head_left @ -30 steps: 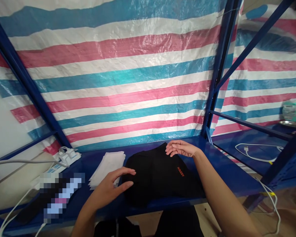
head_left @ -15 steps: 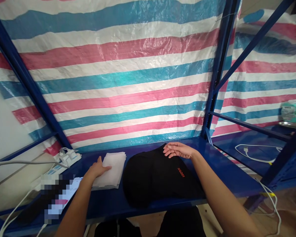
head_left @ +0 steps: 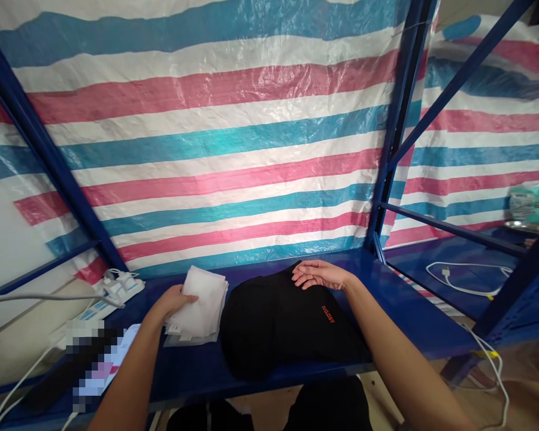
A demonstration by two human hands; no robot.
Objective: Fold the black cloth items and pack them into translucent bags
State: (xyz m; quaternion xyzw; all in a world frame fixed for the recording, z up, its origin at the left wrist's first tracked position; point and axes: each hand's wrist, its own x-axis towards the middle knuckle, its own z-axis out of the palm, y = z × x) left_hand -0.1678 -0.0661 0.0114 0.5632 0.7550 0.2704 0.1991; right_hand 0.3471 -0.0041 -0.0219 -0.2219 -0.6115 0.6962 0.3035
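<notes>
My left hand [head_left: 176, 301] pinches the left edge of a translucent white plastic bag [head_left: 202, 297], thumb on top and the other fingers hidden beneath. That piece is turned askew over a stack of similar bags [head_left: 193, 340]. To its right lies a folded black garment [head_left: 269, 320] with small orange lettering. My right hand [head_left: 320, 274] is at the garment's upper right edge, palm partly turned up, fingers loosely bent and apart, holding nothing. Whether it touches the cloth I cannot tell.
Both piles rest on a blue metal shelf [head_left: 413, 323] backed by a striped plastic sheet [head_left: 242, 143]. A power strip [head_left: 124, 287] with plugs and a partly blurred phone-like screen [head_left: 103, 365] lie left. Blue posts [head_left: 388, 155] and a white cable [head_left: 462, 290] stand right.
My left hand has closed on the upper bag and lifted and twisted it askew on the stack. My right hand has barely moved.
</notes>
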